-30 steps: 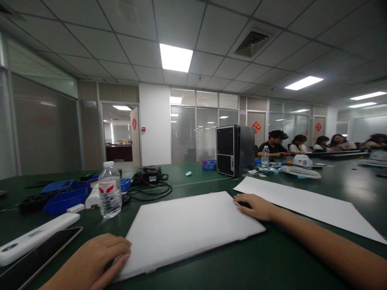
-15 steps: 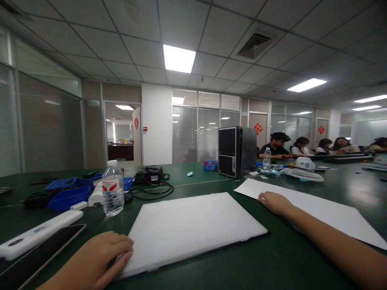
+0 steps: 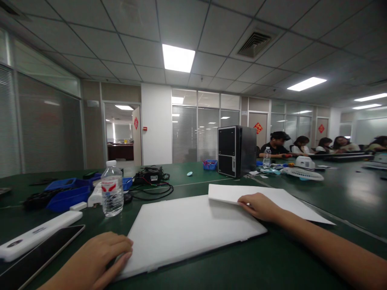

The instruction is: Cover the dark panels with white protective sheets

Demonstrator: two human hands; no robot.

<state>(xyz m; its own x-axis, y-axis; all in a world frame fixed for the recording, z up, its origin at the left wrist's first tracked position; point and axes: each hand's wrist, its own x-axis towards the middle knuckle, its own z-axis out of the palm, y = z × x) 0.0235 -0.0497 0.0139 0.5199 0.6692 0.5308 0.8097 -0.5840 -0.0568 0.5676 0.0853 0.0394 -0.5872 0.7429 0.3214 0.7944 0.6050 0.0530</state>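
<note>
In the head view, the right hand (image 3: 256,206) is clamping its grip on a thin white paper sheet (image 3: 281,198), whose left end is overhanging a flat white rectangular panel (image 3: 184,231) lying toward the green tabletop's (image 3: 242,266) near edge. The left hand (image 3: 104,253) is touching the panel's left edge, its grip unclear.

bottle label (image 3: 111,187): red emblem, lettering too small to read; door signs (image 3: 258,128): red diamonds, characters illegible
</note>
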